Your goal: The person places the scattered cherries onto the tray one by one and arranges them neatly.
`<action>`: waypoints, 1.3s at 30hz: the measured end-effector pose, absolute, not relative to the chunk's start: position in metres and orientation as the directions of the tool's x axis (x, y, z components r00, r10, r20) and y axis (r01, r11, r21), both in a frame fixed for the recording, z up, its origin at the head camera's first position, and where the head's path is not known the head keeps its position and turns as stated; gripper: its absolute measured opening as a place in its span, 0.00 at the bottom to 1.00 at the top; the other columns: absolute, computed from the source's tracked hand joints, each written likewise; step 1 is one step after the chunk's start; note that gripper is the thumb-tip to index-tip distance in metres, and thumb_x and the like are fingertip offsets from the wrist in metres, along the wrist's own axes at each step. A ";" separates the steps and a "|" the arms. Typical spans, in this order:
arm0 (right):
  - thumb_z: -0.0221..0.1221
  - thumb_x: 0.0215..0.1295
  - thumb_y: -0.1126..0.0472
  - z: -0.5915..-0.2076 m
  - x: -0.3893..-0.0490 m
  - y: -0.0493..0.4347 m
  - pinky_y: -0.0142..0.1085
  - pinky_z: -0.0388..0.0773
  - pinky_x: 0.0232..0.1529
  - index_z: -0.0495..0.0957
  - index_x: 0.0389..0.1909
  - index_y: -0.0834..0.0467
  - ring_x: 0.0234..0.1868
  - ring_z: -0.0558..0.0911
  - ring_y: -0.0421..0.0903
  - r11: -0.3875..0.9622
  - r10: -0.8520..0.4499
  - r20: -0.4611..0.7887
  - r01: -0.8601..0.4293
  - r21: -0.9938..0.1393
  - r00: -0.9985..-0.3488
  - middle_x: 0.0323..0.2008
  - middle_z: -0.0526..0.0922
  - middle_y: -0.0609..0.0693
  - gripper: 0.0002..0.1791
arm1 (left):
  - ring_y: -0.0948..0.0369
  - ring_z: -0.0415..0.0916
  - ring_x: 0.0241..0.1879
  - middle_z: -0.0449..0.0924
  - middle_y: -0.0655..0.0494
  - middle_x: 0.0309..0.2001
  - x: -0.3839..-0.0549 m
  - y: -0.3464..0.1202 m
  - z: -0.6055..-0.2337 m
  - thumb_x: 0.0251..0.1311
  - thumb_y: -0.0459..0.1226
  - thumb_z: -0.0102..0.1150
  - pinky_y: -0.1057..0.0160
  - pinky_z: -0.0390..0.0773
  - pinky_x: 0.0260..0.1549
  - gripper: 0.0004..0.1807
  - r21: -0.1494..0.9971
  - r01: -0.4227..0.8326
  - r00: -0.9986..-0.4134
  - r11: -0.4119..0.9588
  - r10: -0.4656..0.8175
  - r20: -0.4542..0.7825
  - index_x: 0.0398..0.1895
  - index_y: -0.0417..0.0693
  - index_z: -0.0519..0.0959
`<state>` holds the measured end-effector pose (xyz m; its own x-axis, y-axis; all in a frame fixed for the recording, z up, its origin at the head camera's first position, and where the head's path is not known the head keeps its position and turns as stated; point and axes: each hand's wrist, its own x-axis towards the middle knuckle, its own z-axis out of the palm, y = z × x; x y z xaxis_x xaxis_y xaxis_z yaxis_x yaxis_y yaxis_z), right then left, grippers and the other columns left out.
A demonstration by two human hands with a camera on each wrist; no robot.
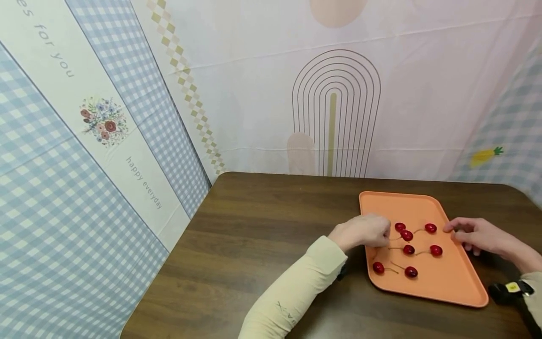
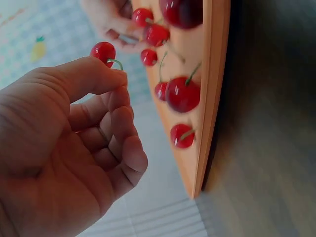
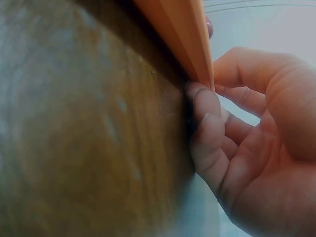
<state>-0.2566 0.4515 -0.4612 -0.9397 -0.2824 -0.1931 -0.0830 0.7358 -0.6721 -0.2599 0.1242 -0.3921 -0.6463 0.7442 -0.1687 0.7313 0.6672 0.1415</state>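
In the left wrist view my left hand (image 2: pixel 84 128) pinches the stem of a red cherry (image 2: pixel 102 51) between thumb and forefinger, with the other fingers loosely curled. That hand is over the left side of an orange tray (image 1: pixel 449 287). Several dark red cherries with stems lie on the tray, among them one cherry (image 1: pixel 410 272) near the front and another cherry (image 1: pixel 436 250) toward the right. My right hand (image 1: pixel 480 234) grips the tray's right rim, thumb on top and fingers beneath, as the right wrist view shows.
The tray lies on the right part of a dark wooden table (image 1: pixel 254 226). Behind the table hangs a pale patterned cloth (image 1: pixel 254 94). A blue checked cloth (image 1: pixel 63 188) hangs at the left.
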 end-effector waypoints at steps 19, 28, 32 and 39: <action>0.53 0.72 0.61 -0.464 -0.259 0.449 0.36 0.76 0.22 0.73 0.50 0.67 0.21 0.74 0.44 0.723 -0.313 -0.191 -0.103 -0.683 -0.930 0.25 0.74 0.46 0.14 | 0.67 0.61 0.14 0.63 0.63 0.16 -0.233 0.198 -0.413 0.70 0.43 0.51 0.72 0.61 0.16 0.18 0.110 0.715 -0.604 0.690 0.690 -0.400 0.19 0.56 0.70; 0.54 0.71 0.61 -0.464 -0.264 0.446 0.36 0.76 0.21 0.74 0.49 0.66 0.21 0.74 0.43 0.720 -0.317 -0.180 -0.113 -0.684 -0.931 0.24 0.74 0.45 0.13 | 0.67 0.63 0.13 0.65 0.63 0.14 -0.232 0.201 -0.417 0.70 0.43 0.50 0.71 0.63 0.15 0.21 0.072 0.699 -0.627 0.712 0.658 -0.417 0.15 0.57 0.71; 0.54 0.71 0.61 -0.465 -0.264 0.445 0.36 0.75 0.21 0.74 0.49 0.66 0.21 0.73 0.43 0.718 -0.323 -0.176 -0.119 -0.686 -0.930 0.24 0.74 0.45 0.13 | 0.68 0.64 0.15 0.66 0.64 0.17 -0.231 0.198 -0.417 0.70 0.44 0.51 0.71 0.64 0.16 0.17 0.078 0.687 -0.638 0.722 0.651 -0.411 0.20 0.59 0.72; 0.54 0.71 0.60 -0.466 -0.264 0.446 0.36 0.75 0.21 0.73 0.50 0.66 0.22 0.73 0.42 0.715 -0.322 -0.179 -0.115 -0.690 -0.930 0.25 0.74 0.46 0.14 | 0.70 0.66 0.22 0.68 0.67 0.25 -0.237 0.183 -0.407 0.71 0.45 0.50 0.74 0.63 0.22 0.10 0.136 0.704 -0.631 0.697 0.701 -0.331 0.28 0.61 0.71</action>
<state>-0.2642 0.4463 -0.4657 -0.9296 -0.3225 -0.1787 -0.1154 0.7148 -0.6898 -0.2366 0.1826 -0.4072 -0.6313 0.7015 -0.3307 0.7038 0.6974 0.1357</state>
